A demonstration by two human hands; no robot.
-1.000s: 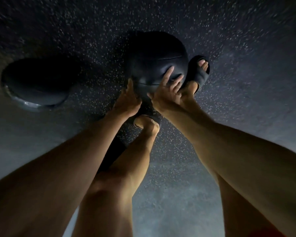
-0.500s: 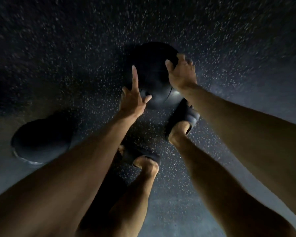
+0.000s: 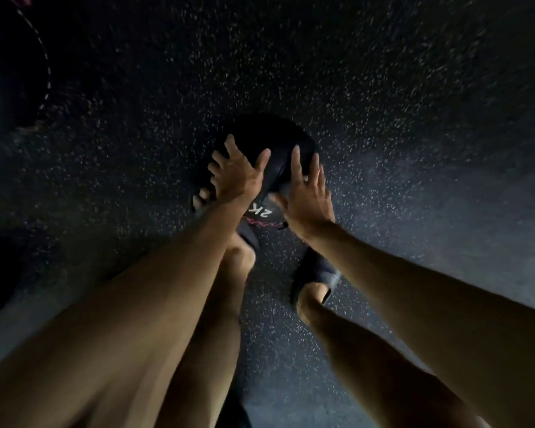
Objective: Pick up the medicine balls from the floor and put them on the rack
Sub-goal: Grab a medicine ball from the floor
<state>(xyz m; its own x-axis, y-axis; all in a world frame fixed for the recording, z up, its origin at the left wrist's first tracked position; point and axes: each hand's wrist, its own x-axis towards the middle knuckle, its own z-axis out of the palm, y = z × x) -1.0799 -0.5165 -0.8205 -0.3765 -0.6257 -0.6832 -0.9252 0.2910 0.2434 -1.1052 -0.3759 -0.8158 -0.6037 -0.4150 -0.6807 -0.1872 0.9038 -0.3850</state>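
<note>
A black medicine ball (image 3: 274, 139) with a white "2K" mark and a red line lies low over the speckled dark floor, in the middle of the view, just ahead of my feet. My left hand (image 3: 238, 176) lies on its left upper side with the fingers spread. My right hand (image 3: 306, 194) presses on its right side, fingers straight and pointing forward. The ball sits between the two palms. Whether it touches the floor cannot be told.
My feet wear dark slides; the left slide (image 3: 249, 234) is right under the ball and the right slide (image 3: 317, 274) stands behind it. A large dark round object (image 3: 16, 72) with a white dashed seam fills the upper left corner. Speckled rubber floor (image 3: 399, 118) surrounds everything.
My left hand, off the ball with a finger raised before, now lies on it. The right hand slid from the top to the side. The other ball on the left left the view.
</note>
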